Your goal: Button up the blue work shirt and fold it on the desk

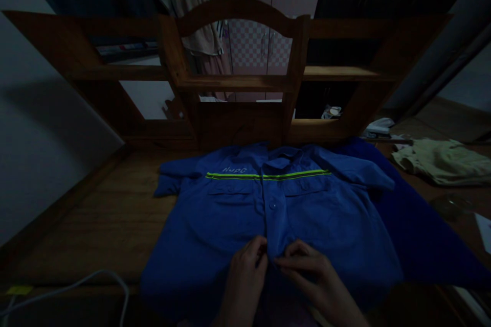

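A blue short-sleeved work shirt (pixel 230 214) lies spread front side up, its collar pointing away from me. A yellow-green and grey stripe crosses its chest, with pale lettering above the stripe on the left. Flapped pockets sit on both sides of the button placket, where a button shows below the collar. At the lower placket, my left hand (pixel 248 265) pinches the left edge of the shirt front. Close by on the right, my right hand (pixel 307 265) has thumb and finger closed on the other edge of the placket. The fingers hide whatever button is there.
Behind the shirt stands a wooden shelf frame (pixel 238 83). The shirt rests on a wooden surface (pixel 95 225), partly over a dark blue cloth (pixel 414 235). A white cable (pixel 103 272) loops at lower left. Pale folded clothing (pixel 441 161) lies at right.
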Tool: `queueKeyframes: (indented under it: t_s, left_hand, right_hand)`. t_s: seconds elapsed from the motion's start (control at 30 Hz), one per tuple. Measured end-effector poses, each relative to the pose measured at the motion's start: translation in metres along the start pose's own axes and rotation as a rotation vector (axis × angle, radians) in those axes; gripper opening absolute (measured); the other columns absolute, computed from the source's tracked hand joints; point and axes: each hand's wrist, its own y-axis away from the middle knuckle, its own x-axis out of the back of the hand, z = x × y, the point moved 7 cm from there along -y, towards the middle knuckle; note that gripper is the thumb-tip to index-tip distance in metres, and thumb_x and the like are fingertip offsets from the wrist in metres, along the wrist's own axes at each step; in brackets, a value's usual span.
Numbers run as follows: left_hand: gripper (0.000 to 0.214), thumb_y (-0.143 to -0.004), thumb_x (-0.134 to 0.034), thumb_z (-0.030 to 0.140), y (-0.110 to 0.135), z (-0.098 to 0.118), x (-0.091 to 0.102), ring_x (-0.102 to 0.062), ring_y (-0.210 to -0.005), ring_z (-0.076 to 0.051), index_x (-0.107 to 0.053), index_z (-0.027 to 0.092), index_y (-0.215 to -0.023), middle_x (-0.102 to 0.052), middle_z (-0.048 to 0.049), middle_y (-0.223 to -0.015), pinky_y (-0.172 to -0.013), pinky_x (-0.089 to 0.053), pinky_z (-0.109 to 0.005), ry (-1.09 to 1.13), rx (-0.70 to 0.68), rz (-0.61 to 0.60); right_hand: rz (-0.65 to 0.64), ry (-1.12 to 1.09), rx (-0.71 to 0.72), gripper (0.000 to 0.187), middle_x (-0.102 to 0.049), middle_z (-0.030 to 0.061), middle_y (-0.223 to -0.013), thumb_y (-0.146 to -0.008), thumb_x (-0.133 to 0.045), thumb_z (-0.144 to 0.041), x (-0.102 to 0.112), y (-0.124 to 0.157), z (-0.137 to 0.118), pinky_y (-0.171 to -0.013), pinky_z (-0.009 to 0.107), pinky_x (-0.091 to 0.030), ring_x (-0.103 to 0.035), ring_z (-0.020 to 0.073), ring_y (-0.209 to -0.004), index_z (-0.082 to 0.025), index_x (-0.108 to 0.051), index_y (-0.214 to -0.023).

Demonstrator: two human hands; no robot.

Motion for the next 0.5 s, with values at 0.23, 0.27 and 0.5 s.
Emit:
queueKeyframes:
  t_s: [0.23, 0.27, 0.5]
  left_hand:
    - [0.019, -0.082, -0.046, 0.015, 0.005, -0.003, -0.002, -0.064, -0.084, -0.014, -0.063, 0.022, -0.087, -0.068, 0.0002, -0.09, -0.077, -0.05, -0.021, 0.193, -0.032, 0.001]
    - [0.018, -0.082, -0.047, 0.016, 0.006, -0.004, -0.002, -0.064, -0.084, -0.013, -0.063, 0.022, -0.087, -0.068, 0.0006, -0.09, -0.078, -0.05, -0.021, 0.203, -0.042, 0.012]
    - [0.018, -0.086, -0.048, 0.022, 0.011, -0.014, -0.002, -0.064, -0.084, -0.013, -0.066, 0.023, -0.091, -0.069, 0.0004, -0.092, -0.079, -0.051, -0.022, 0.229, -0.076, 0.076]
  right_hand:
    - [0.128, 0.166, 0.225, 0.031, -0.062, 0.0049, -0.103, -0.091, -0.048, -0.015, -0.006, 0.004, -0.008, -0.079, 0.022, -0.049, -0.061, 0.0153, -0.093, -0.027, -0.062, -0.116]
    - [0.145, 0.174, 0.238, 0.03, -0.062, 0.0049, -0.102, -0.09, -0.048, -0.015, -0.005, 0.005, -0.009, -0.079, 0.022, -0.05, -0.061, 0.0154, -0.093, -0.026, -0.062, -0.115]
    - [0.159, 0.15, 0.106, 0.016, -0.064, 0.0025, -0.094, -0.089, -0.051, -0.018, -0.005, -0.002, -0.004, -0.076, 0.022, -0.048, -0.062, 0.0151, -0.087, -0.023, -0.063, -0.098]
